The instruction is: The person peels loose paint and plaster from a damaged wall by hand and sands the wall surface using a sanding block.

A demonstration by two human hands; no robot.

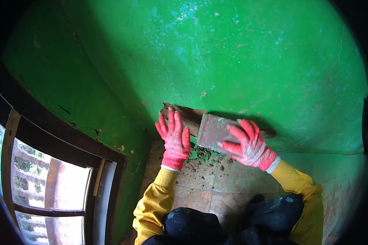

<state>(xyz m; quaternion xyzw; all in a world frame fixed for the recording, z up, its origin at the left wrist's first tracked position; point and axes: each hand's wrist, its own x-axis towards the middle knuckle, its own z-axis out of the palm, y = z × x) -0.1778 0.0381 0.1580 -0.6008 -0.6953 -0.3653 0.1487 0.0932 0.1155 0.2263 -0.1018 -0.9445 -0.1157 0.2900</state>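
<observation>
Slab (216,131), head view: just right of mid-frame, flat and paint-flecked, its top edge sloping down to the right, in front of the green wall (249,61) and over part of the broken patch (192,117).
Right hand (251,146): my gloved fingers lie spread over the slab's right end; whether they clamp it or only press, I can't tell.
Left hand (173,136): it holds nothing, fingers straight and apart, before the patch's left end (touching or just short, I can't say).
Step in hand: I judge that I'm steadying the slab at the patch with my right hand, my left attending to the opening.
Next move: from here, I'd say it calls for a sure hold on the slab and a careful left hand.
Edges: the slab's left edge is near my left hand; the patch's upper rim is ragged.
Open room: chips (195,154) litter the floor (194,198) below, my knees (192,224) crowd bottom centre; the most reach seems upward, along the wall.
</observation>
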